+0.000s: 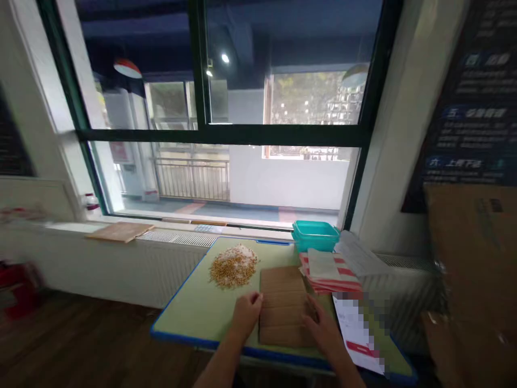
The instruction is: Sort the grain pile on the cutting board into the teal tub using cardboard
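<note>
the cardboard sheet (283, 307), likely light and stiff, seems best taken by its side edges, where the left grip (246, 315) and right grip (321, 328) rest open, clasping nothing.

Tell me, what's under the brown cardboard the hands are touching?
The cardboard lies flat on the green table. The left hand and right hand touch its side edges. Anything directly beneath it is covered and cannot be seen.

Grain pile (233, 265) on green table (194, 312), teal tubs (315, 235) at far rt corner. Red-striped bags (329, 269) stacked nr them, window (283, 178) behind.
</note>
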`<state>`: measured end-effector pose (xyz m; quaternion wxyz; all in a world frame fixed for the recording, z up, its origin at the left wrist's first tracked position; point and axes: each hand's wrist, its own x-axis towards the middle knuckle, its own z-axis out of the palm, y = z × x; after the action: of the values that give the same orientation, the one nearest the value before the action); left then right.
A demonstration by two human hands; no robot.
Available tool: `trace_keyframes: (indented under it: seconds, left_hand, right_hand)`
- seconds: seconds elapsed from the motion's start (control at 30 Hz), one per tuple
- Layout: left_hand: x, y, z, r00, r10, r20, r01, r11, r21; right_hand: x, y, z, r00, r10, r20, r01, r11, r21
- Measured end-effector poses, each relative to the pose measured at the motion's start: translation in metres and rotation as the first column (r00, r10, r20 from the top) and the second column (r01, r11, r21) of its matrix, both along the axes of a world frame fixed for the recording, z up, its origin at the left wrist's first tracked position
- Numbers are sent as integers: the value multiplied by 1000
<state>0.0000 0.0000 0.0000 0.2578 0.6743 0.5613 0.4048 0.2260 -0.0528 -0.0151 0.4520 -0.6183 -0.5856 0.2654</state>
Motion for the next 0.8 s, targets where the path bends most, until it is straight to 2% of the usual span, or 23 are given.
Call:
trace_keyframes:
  seconds: [0.27,0.63,0.8]
  left_hand:
    - [0,-1,-2,1000,0,1,0,1000,-18]
    - [3,-2,-1,999,24,-49,-23,1000,9]
    - [7,2,-1,992,55,-111,-54,998,14]
  right_hand:
    - [4,2,-2,997,-19,-71,16,999,-38]
    - [4,-2,0,999,-46,-19,45,998,-48]
    - [3,-2,2,1000,-19,12,19,999,-42]
